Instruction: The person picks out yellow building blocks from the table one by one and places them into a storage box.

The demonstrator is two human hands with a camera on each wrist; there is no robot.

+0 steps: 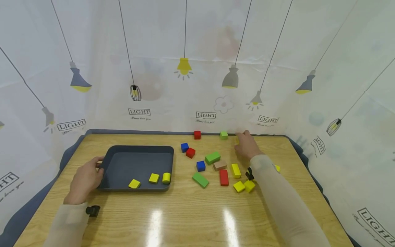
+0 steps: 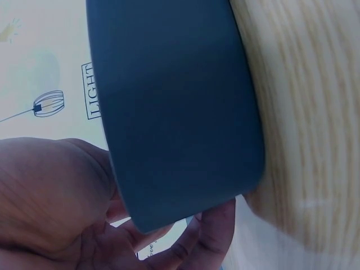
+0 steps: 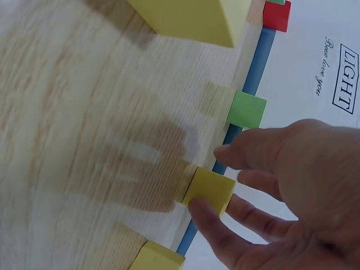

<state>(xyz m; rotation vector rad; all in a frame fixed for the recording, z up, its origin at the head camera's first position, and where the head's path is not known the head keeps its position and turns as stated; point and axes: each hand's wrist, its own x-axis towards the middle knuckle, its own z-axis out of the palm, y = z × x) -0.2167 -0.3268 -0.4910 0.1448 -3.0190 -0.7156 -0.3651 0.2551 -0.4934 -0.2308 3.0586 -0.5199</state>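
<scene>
The grey tray (image 1: 129,168) stands on the left part of the desk (image 1: 197,212). The left hand (image 1: 86,178) is at its left wall, presumably to steady it; its fingers bend about the outside near a corner, but whether they clamp the wall cannot be told. Inside, two flat yellow pieces (image 1: 154,178) and a yellow cylinder (image 1: 166,177) lie toward the near side; placement appears to follow colour, not shape.

The yellow block (image 3: 211,184) is at the desk's far edge, right of a light green cube (image 1: 224,135). The right hand (image 1: 247,145) is on it: one fingertip rests on its face and another finger is behind, so the fingers appear clamped on it, with an upper finger apart. Contact from both sides probably guards against pushing it off the edge. A red slab (image 1: 224,178) and blue cube (image 1: 201,166) lie untouched between tray and right sleeve (image 1: 277,195).
</scene>
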